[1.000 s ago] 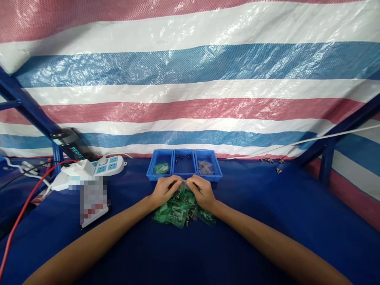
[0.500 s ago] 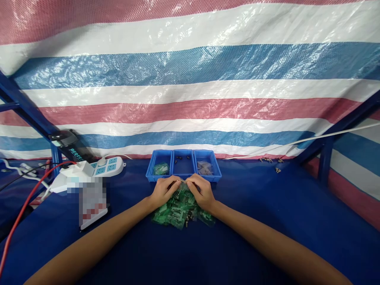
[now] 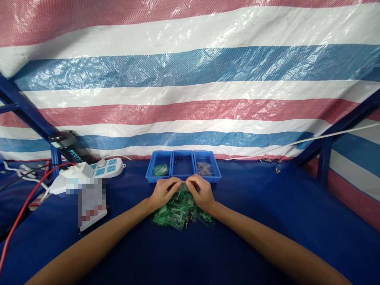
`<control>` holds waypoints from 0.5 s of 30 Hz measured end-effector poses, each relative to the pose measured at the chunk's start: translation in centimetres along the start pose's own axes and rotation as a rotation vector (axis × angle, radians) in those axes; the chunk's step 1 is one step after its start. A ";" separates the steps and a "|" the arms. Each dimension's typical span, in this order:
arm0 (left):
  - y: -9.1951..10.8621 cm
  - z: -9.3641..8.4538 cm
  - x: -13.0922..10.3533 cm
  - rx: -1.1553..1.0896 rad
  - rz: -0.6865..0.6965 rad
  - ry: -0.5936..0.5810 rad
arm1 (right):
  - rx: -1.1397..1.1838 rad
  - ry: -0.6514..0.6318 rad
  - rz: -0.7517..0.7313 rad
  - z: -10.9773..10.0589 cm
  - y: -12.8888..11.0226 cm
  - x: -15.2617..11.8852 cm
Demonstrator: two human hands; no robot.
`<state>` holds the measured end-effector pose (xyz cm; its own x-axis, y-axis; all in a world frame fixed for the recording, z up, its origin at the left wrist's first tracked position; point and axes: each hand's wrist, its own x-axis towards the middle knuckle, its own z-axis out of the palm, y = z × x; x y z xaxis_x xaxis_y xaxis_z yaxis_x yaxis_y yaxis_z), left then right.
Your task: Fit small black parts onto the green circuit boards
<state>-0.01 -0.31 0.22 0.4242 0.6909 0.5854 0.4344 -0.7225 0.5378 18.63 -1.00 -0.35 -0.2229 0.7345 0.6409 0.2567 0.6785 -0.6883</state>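
Note:
My left hand (image 3: 164, 193) and my right hand (image 3: 202, 192) meet just in front of the blue bins, thumbs and forefingers pinched. Between the fingertips shows a small, thin, pale piece, too small to name; both hands seem to grip it. Beneath them lies a pile of small clear-and-green plastic packets (image 3: 176, 213) with thin metallic-looking parts inside. Some small dark and brassy pieces (image 3: 187, 219) lie at the near side of the pile. My hands partly cover the pile's far side.
Behind my hands stand three joined blue bins: the left bin (image 3: 151, 168) holds a green packet, the middle bin (image 3: 183, 170) small black parts, the right bin (image 3: 216, 168) clear packets. Left are a power strip (image 3: 111, 167), black bottle (image 3: 69, 146) and red cable (image 3: 22, 217). Small metal pieces (image 3: 277, 171) lie right.
My hands keep the same pinch over the pile, with hardly any movement. The whole view has shifted very slightly.

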 end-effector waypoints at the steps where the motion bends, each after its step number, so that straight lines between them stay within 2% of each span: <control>1: 0.0 0.0 0.0 0.001 -0.003 0.000 | -0.003 -0.002 0.004 0.0 0.0 0.0; 15: -0.1 0.0 -0.1 -0.024 -0.026 0.018 | 0.000 -0.034 -0.044 0.0 0.0 0.1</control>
<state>-0.13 -0.38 0.13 0.3990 0.7090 0.5815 0.4261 -0.7049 0.5670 18.59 -0.98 -0.30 -0.2653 0.7040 0.6588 0.2463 0.7101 -0.6596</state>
